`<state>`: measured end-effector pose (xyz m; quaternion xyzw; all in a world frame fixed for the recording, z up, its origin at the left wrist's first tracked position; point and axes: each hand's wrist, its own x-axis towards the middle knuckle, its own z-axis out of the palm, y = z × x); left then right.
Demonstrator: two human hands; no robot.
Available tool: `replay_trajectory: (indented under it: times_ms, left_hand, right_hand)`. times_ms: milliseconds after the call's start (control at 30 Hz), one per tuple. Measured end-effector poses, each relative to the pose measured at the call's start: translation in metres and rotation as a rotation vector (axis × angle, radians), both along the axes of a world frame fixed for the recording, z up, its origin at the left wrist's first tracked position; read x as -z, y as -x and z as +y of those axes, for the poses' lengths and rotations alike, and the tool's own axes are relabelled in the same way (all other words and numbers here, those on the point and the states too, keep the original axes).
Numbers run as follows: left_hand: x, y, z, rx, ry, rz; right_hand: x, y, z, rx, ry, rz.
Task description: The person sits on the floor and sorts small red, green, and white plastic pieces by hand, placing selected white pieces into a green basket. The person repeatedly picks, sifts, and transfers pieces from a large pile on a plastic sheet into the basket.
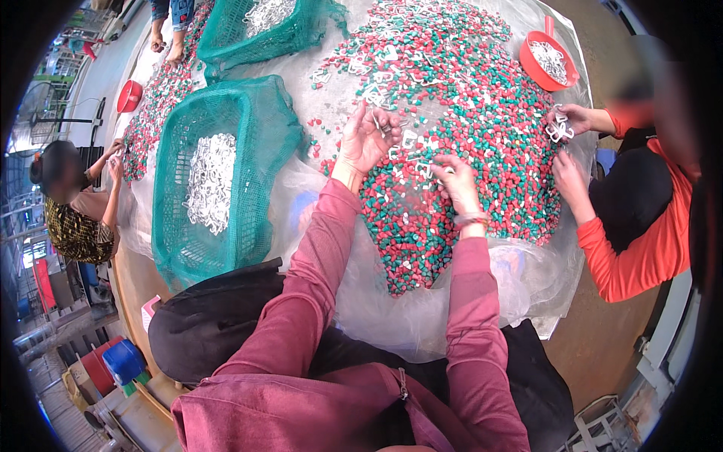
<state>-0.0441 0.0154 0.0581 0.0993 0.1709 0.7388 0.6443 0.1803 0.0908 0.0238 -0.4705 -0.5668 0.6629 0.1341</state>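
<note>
A wide heap of small red, green and white plastic caps [422, 252] covers the sheet in front of me, with white plastic clips [409, 139] scattered through it. Palm up above the heap, my left hand [365, 143] curls its fingers around white plastic clips, partly hidden by the fingers. My right hand [461, 188] is low over the caps, to the right of the left one, thumb and fingers drawn together. A small white piece shows at its fingertips; what they grip is too small to make out.
Left stands a green mesh-lined basket [245, 177] of white clips [211, 181]; another green basket [207, 49] is behind it. Red scoops [129, 96] [527, 64] lie far left and far right. A co-worker's hands [572, 124] work at the right; others work left and far left.
</note>
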Motion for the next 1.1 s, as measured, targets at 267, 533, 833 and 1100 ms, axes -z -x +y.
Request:
replay_trajectory:
  times_ms: [267,533,833,1100]
  left_hand:
    - [0.033,-0.006,0.059,0.159,0.707,1.637]
    - [0.110,-0.031,0.060,0.125,0.338,2.406]
    - [0.088,-0.057,0.059,0.135,0.804,2.115]
    - [0.091,-0.049,0.055,0.126,0.806,2.002]
  right_hand:
    - [0.020,0.017,-0.009,0.132,-0.255,-0.126]
    - [0.006,-0.049,-0.012,0.710,0.762,1.058]
    - [-0.039,-0.054,-0.005,0.283,0.638,1.492]
    - [-0.025,-0.010,-0.001,0.405,0.639,0.852]
